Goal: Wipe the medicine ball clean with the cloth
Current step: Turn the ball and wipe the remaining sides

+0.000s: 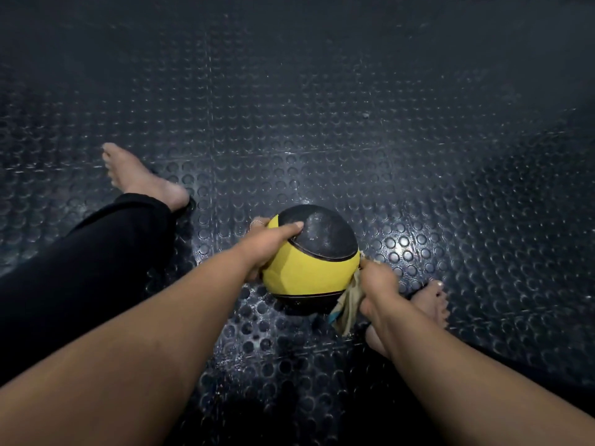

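**Mid-wipe, right side of ball**

We steady the medicine ball (pixel 310 262) on the studded floor mat (pixel 322 107) between our bare feet. Left hand (pixel 267 244) grasps its left side, fingers spread over the black top panel. Right hand (pixel 378 284) is clenched around the cloth (pixel 346 309), pressing it against the ball's lower right flank; loose ends hang below the fist. Yellow band facing us looks clean enough. Next, probably: rotate the ball with the left hand and bring the dusty black panel under the cloth.

I see a yellow-and-black ball (pixel 310 262), a beige cloth (pixel 349 312) with a blue edge beside it, and beneath, a black round-studded floor (pixel 322 123).
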Tool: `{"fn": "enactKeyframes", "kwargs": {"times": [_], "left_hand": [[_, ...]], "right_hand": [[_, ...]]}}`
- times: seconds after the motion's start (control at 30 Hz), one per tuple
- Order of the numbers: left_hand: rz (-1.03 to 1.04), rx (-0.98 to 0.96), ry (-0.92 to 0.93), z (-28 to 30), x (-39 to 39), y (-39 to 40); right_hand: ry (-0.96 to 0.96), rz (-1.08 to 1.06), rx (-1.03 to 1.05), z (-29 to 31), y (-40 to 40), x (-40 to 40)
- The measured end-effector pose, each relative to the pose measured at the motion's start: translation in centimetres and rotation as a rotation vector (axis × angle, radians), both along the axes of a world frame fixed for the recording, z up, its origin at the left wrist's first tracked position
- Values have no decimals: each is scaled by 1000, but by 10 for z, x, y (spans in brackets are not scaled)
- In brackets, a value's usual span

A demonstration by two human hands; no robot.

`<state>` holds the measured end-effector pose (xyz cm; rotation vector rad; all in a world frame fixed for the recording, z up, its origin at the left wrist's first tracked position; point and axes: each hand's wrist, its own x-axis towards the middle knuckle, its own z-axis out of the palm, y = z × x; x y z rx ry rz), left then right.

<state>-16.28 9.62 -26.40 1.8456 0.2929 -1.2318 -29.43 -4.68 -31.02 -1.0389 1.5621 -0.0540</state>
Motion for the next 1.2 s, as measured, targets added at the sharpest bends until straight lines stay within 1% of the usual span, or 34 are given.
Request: {"fn": "enactKeyframes", "kwargs": {"times": [0.07,0.13,0.2,0.23,0.33,0.4,0.43,0.5,0.57,0.63,0.73,0.83,0.93,1.1,1.2], "left_hand": [[70,-26,-15,-3,-6,7],[113,-26,-122,-1,-12,19],[93,39,-238,7,-14,34],[32,91,-283,10,-16,42],[-284,187,-351,19,-31,53],[-371,248,-405,18,-38,49],[-379,280,-425,17,-39,44],[-412,319,-440,18,-41,34],[-471,304,-445,16,-45,26],[-530,277,-454,16,-52,22],[-580,290,-454,18,-57,17],[-607,305,-446,19,-52,13],[-609,323,-446,15,-45,16],[-532,332,-422,18,-38,15],[-575,346,-441,16,-42,9]], "right_hand": [[-1,53,-31,6,3,4],[-63,96,6,12,9,7],[-124,172,67,12,16,10],[-118,245,62,12,22,12],[43,512,-144,16,29,22],[122,630,-283,24,31,26],[114,662,-345,27,30,26],[48,703,-490,31,30,22],[-23,747,-602,40,30,18],[-102,793,-668,50,33,19],[-132,847,-741,55,36,27],[-104,858,-699,48,26,44],[-94,915,-693,45,19,53],[-183,904,-703,48,38,2],[-144,842,-708,44,36,-5]]}}
